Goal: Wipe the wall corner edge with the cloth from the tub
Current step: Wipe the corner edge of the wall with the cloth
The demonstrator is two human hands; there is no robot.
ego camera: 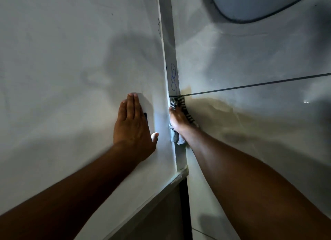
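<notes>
The wall corner edge (pixel 171 48) is a narrow white strip running top to bottom through the middle, with blue pen scribbles on it. My right hand (pixel 178 119) grips a striped grey-and-black cloth (pixel 180 102) and presses it against the strip just below the scribbles. A loose grey end of the cloth hangs under the wrist. My left hand (pixel 133 125) lies flat on the white wall left of the corner, fingers together, holding a small lit device whose dark edge and glow show at the thumb side.
A white wall (pixel 62 69) fills the left. Pale tiled floor (pixel 259 125) with a dark grout line lies right of the corner. A rounded tub rim (pixel 241 20) shows at the top right. A skirting board (pixel 161 191) runs along the bottom.
</notes>
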